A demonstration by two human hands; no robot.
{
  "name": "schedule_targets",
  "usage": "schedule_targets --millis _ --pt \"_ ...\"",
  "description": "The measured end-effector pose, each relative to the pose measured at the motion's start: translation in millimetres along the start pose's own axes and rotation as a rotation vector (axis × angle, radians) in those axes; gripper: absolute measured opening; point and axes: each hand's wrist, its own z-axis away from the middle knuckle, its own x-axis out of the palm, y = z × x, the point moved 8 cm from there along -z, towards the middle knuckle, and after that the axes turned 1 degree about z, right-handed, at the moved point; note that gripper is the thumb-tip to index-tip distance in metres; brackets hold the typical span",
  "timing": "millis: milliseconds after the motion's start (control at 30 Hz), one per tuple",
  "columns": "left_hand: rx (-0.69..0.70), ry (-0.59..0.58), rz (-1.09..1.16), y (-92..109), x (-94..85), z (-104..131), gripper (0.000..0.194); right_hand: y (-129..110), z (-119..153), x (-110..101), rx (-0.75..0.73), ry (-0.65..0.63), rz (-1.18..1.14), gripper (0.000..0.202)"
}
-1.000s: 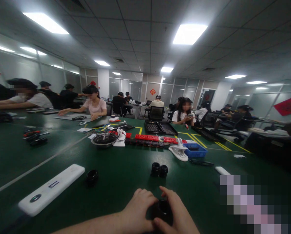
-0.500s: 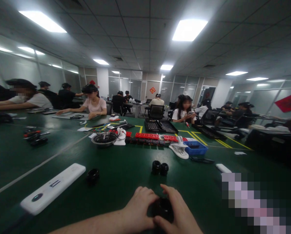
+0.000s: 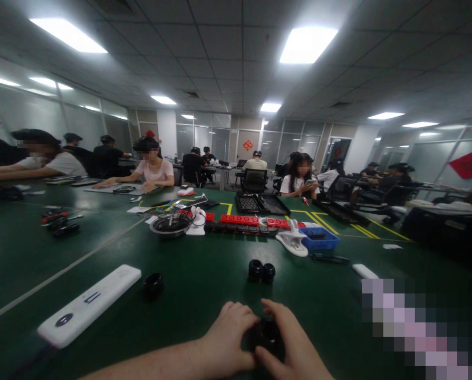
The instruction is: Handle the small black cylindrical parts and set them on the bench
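A black ring-shaped part [image 3: 269,333] is between my two hands, low in the middle of the view. My left hand [image 3: 232,335] is curled against its left side, and my right hand [image 3: 289,340] wraps round its right side with the thumb in front. Beyond them, two similar black parts [image 3: 261,271] stand side by side on the green table [image 3: 204,269]. Another black ring part [image 3: 153,285] lies to the left, beside a long white device [image 3: 89,306].
Farther back are a blue bin [image 3: 320,240], a white clamp [image 3: 293,240], red strips [image 3: 239,220], a round dish of cables [image 3: 170,225] and black trays [image 3: 263,205]. Tools [image 3: 59,221] lie at the left. People sit around the far tables.
The view has shifted very slightly. The fingers of my right hand sit a little differently round the black part; otherwise the scene is the same.
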Motion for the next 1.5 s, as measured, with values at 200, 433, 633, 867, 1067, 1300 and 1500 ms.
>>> schedule_targets --millis 200,433,633,867,1067,1300,1500 --pt "-0.007 -0.014 -0.019 -0.3 2.3 1.2 0.031 1.0 0.3 -0.9 0.029 -0.004 -0.014 0.051" --pt "-0.033 -0.034 -0.044 -1.6 3.1 0.2 0.031 1.5 1.8 5.8 -0.039 -0.038 -0.067 0.062" --pt "-0.022 -0.046 -0.026 0.3 1.5 1.2 0.033 2.0 0.8 -2.0 0.014 0.023 -0.035 0.061" --pt "-0.011 0.002 -0.013 -1.2 2.5 0.2 0.032 1.5 2.2 -2.2 -0.04 0.054 -0.046 0.054" --pt "-0.012 -0.025 -0.024 -3.5 6.2 -0.4 0.033 3.8 1.2 4.3 0.005 -0.026 -0.063 0.065" --pt "0.003 -0.004 -0.001 -3.6 4.8 -1.8 0.035 0.8 -3.1 -1.2 0.097 -0.034 0.029 0.059" --pt "-0.01 0.022 0.005 -4.6 4.5 -2.3 0.033 -2.6 -2.8 -1.0 0.014 -0.033 0.021 0.058"
